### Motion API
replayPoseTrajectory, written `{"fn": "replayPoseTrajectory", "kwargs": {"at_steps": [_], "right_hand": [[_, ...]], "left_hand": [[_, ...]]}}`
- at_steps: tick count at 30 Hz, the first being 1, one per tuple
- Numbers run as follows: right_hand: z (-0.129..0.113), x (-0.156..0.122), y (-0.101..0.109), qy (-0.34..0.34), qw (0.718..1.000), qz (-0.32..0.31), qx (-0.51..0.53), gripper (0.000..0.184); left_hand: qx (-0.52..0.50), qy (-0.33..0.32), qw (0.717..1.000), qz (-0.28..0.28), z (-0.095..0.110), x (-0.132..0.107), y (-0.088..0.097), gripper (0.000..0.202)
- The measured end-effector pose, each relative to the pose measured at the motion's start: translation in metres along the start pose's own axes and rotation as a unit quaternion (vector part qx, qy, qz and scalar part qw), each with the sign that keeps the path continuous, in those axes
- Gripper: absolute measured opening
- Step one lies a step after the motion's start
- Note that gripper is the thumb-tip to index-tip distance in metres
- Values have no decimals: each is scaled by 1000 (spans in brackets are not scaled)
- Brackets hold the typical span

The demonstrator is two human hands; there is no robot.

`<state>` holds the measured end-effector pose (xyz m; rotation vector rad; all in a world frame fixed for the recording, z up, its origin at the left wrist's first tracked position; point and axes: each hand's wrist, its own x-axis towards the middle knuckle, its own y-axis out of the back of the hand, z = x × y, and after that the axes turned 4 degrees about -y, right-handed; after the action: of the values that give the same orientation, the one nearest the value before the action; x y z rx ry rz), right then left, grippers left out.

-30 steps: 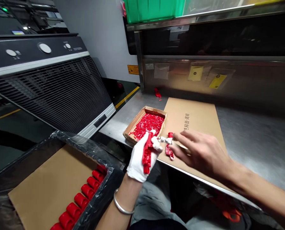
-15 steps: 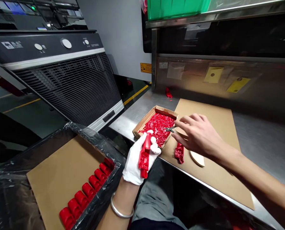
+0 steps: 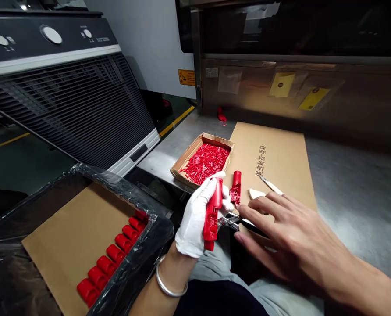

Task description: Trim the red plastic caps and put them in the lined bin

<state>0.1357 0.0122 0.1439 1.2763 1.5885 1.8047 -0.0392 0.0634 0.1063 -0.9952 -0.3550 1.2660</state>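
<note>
My left hand [image 3: 195, 219], in a white glove, is closed around a red plastic part [image 3: 211, 215] with a smooth tube at its upper end and an openwork lower half. My bare right hand [image 3: 281, 228] grips a pair of nippers [image 3: 230, 220], whose metal jaws meet the right side of that part. Another red plastic part [image 3: 236, 186] lies on the cardboard sheet just beyond the gloved fingers. A craft knife [image 3: 270, 184] with a pale handle rests on the sheet above my right hand, near a pale rounded piece [image 3: 255, 193] that is partly covered.
A shallow cardboard box [image 3: 179, 169] of red plastic scraps [image 3: 208, 162] stands at the bench's left edge. Lower left, a bin lined with black plastic [image 3: 156, 224] holds a row of red parts [image 3: 106, 264] on cardboard. A red scrap [image 3: 221, 115] lies at the back.
My right hand has brought the nippers from over the scrap box down to the red part in my left hand. The view has shifted, and the knife and printing on the cardboard now show.
</note>
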Motion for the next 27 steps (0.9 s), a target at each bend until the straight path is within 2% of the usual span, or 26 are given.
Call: {"fn": "replayPoseTrajectory", "kwargs": {"at_steps": [5,11,16,21,27], "right_hand": [[-4,-1,4,-8,1000,-17,-1,28],[-10,-3,5,4,996,-24,-88,37],[-12,-5,3,11,990,-20,-137,36],[-12,-8,-4,1,988,-31,-151,37],[-11,-11,-14,-8,985,-41,-165,33]], "left_hand": [[69,-27,997,-18,-7,-2,0,28],[117,-7,993,-8,-11,-1,-4,33],[128,14,992,3,-12,1,-10,26],[127,28,991,14,-16,3,-8,30],[116,47,992,19,-22,6,-5,25]]}}
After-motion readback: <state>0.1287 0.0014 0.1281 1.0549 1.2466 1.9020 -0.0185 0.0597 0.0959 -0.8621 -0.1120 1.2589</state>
